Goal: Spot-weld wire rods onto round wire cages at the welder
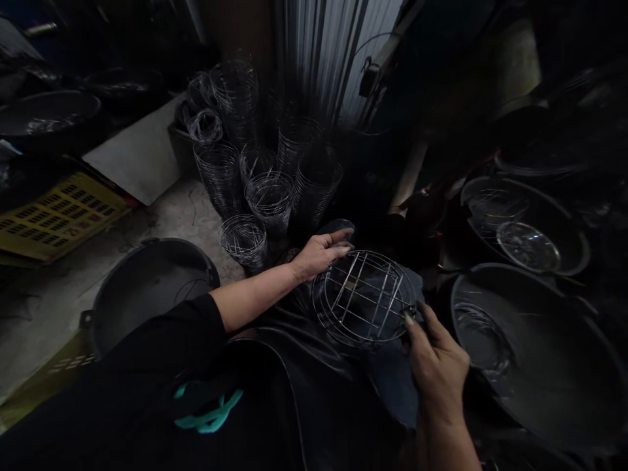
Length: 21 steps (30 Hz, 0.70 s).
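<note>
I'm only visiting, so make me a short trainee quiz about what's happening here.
1. True or false: the right hand grips the edge of the round wire rack.
2. What colour is the slotted crate?
A) red
B) yellow
C) white
3. Fill in: the stacked wire pieces stand nearer to the person's ____ hand.

Key: 1. True; 2. B; 3. left (the left hand).

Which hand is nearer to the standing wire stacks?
Left. The left hand is just in front of the wire stacks; the right hand is farther away, across the round wire grid.
</note>
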{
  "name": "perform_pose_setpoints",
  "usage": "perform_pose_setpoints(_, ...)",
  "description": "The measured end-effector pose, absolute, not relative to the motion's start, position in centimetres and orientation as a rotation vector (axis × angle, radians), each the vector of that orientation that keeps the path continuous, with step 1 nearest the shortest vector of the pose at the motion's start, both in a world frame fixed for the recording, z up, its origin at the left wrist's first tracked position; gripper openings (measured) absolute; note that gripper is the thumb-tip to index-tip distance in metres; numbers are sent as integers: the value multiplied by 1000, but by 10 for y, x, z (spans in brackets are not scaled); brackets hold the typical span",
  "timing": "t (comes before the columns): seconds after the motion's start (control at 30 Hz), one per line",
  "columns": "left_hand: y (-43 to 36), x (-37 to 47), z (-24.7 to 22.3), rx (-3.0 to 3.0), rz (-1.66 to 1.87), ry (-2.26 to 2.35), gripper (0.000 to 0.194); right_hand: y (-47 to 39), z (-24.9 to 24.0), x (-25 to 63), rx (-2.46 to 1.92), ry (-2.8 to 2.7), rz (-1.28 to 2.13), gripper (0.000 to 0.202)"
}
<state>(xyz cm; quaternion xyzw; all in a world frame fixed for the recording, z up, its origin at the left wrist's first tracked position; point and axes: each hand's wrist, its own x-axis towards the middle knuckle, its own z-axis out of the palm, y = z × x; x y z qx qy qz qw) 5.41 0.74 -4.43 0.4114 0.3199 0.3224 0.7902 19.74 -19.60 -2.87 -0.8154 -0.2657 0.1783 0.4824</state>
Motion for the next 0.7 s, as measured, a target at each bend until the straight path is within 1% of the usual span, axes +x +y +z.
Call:
perform_pose_setpoints(0.13,9,69,-44,1010,696,674,53,-195,-25,194,-2028,-579,466,68)
perform_pose_setpoints(0.3,0,71,-46,1018,788,777,52,-191,-27,199,-2007,-657,392,63)
perform_pose_setpoints(0.53,-7,66,-49,862,852,793,50,-183,-25,210,-1976,-581,555,58)
perform_pose_setpoints(0.7,-9,61,-51,896,811,806,47,-187,-25,209,-2085,-807,444,54)
